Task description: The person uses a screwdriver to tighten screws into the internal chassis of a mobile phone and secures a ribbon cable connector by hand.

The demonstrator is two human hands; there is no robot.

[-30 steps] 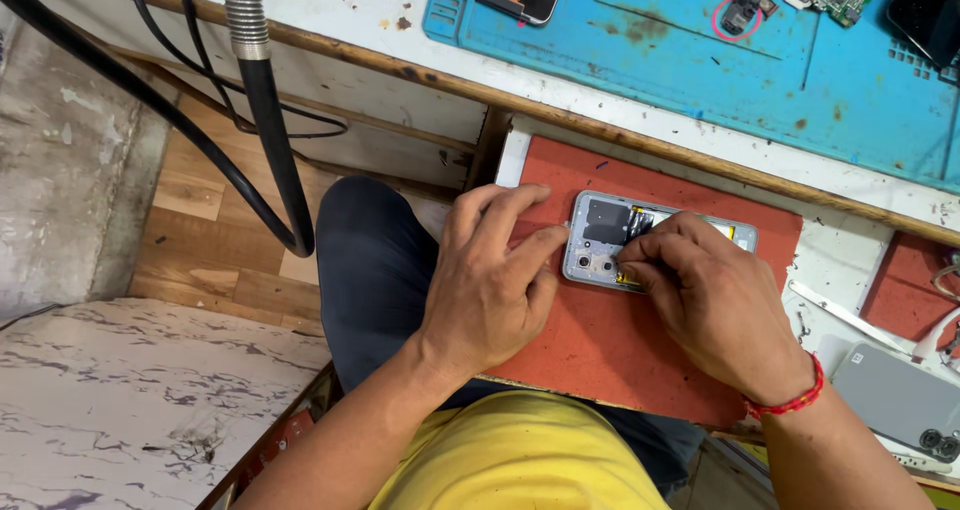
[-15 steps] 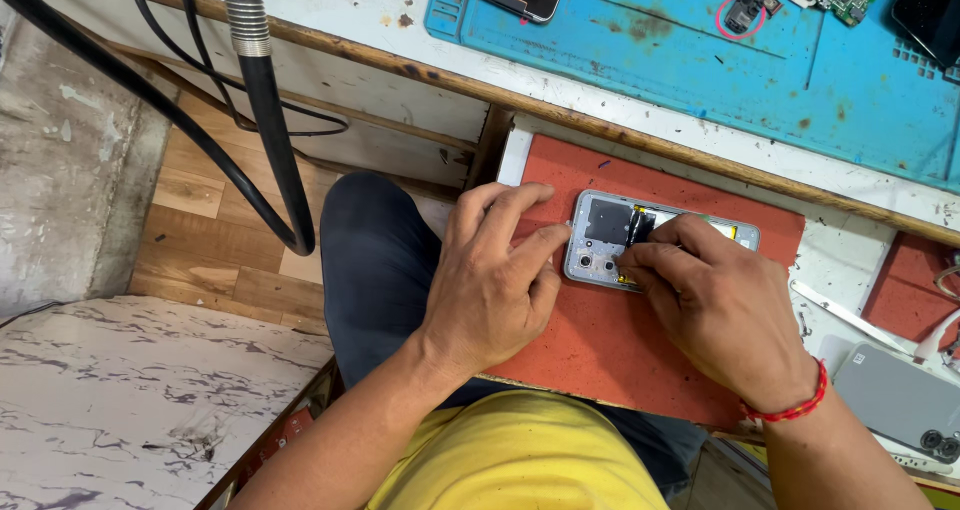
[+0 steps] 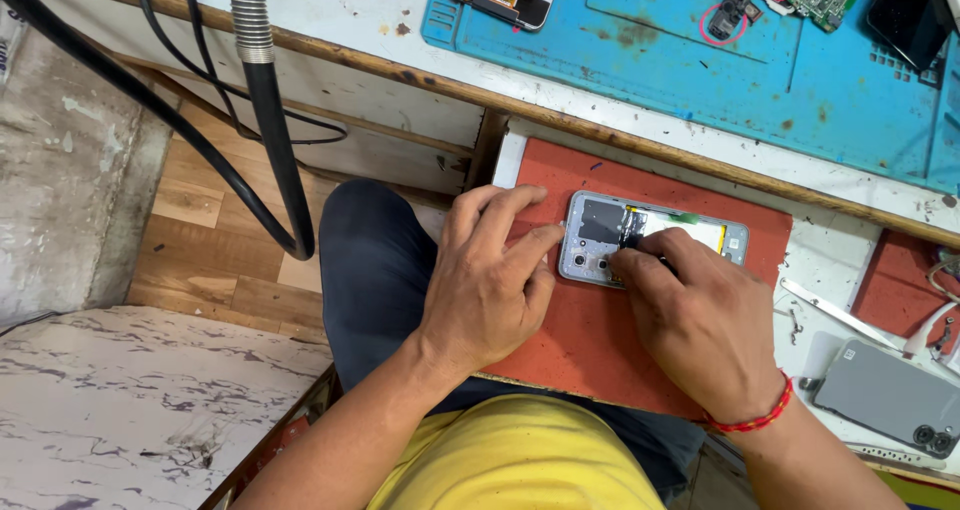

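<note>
Red-orange mat [image 3: 600, 350] carries the opened phone [image 3: 655, 238], long axis left to right, camera end left. Left hand [image 3: 490, 280] lies flat, fingers together, forefinger touching that left end. Right hand [image 3: 700, 320] pinches a dark tool on its insides.

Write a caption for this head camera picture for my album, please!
Left hand steadies an opened phone on a red mat while right hand works inside it.

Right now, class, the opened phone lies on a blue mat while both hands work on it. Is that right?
Not quite. The head view shows the opened phone on a red mat, with the left hand and right hand on it. The blue mat lies farther back.
</note>
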